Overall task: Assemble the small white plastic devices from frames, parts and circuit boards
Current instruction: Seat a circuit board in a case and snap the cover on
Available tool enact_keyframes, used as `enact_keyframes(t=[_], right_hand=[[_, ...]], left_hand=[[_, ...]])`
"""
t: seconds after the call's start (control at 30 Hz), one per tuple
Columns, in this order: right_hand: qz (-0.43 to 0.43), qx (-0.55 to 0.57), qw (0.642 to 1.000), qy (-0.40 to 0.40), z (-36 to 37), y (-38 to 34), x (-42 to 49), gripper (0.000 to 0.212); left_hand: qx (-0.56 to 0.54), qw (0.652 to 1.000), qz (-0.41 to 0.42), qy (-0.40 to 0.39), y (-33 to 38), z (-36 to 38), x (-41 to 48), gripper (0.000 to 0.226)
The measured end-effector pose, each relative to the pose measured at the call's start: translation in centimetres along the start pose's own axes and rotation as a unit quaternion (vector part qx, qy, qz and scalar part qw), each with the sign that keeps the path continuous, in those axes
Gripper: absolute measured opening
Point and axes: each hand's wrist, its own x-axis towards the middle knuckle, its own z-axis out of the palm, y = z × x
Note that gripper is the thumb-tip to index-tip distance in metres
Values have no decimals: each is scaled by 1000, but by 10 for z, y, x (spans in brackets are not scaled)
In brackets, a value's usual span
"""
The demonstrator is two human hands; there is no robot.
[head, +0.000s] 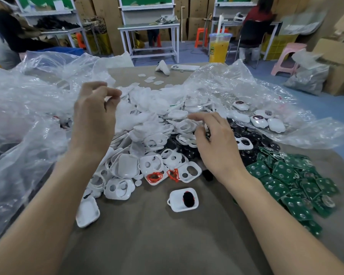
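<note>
Left hand (95, 118): up over the far left of the pile. The fingers are curled and the tips meet. It is too blurry to tell if they pinch a small piece.
Right hand (216, 143): low on the pile. One finger is out straight and the others bend down among the frames. I cannot tell if it has got one.
Shell (184, 199): alone on the table (167, 245), near and in the middle, apart from the pile. Its open side is up and a black part sits inside.
Which way: its long side runs left to right, a bit tilted. Its small loop end points left.
Done: a few closed devices (259, 121) lie far right on the bag (316, 133).
In hand: the shell looks only just begun. I see no board in it and no frame on top.
Left to do: a lot, I think. There is a big heap of frames (157, 139) in the middle, black parts (254, 141) to its right, and green boards (286, 181) near right.
Red strings (155, 176): on frames at the near edge of the heap.
</note>
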Motion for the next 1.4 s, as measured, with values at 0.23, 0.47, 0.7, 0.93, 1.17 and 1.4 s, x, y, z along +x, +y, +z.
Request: enact_keyframes(t=[0.23,0.47,0.7,0.93,1.17,1.4], right_hand=[[97,369,913,-144,-3,-18,2,30],[176,443,869,-132,-3,-11,4,12],[215,492,836,-111,-2,-9,7,6],[218,524,812,-135,3,-7,5,14],[93,305,935,-156,-5,-8,3,17],[67,296,942,-142,-8,-10,3,12]], left_hand=[[-292,948,-72,-106,46,28,-66,23],[-463,844,-190,-192,35,38,-75,24],[-448,831,-215,-249,33,39,-77,17],[-422,845,-225,-239,30,36,-76,19],[-368,885,-173,-224,26,31,-75,10],[-324,920,-108,-190,27,27,-76,4]])
